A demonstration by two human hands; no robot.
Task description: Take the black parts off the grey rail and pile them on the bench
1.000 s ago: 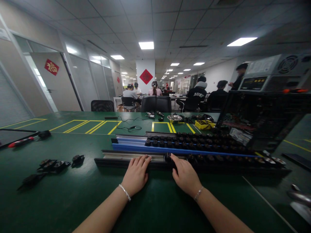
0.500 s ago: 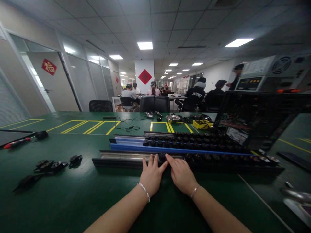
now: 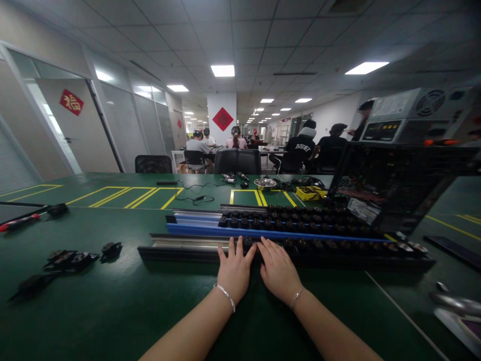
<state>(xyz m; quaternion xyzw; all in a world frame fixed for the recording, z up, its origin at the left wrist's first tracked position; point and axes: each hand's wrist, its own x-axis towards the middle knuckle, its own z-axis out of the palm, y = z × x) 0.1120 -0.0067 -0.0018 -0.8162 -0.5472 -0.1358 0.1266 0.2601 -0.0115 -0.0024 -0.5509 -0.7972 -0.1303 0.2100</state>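
Both the left hand [image 3: 233,273] and the right hand [image 3: 278,268] touch the black rail [image 3: 169,254] on the table [image 3: 131,311]; left fingers [image 3: 239,247] splay wide, clasping nothing, right fingers [image 3: 267,249] bunch, hold impossible to tell.

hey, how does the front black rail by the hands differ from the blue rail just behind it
The front black rail is dark outside; the blue rail is bright blue. The left hand and right hand are at the front black rail, not the blue rail. In this view, the front black rail's left end reaches farther left than the blue rail's. Both carry dark parts toward the right.
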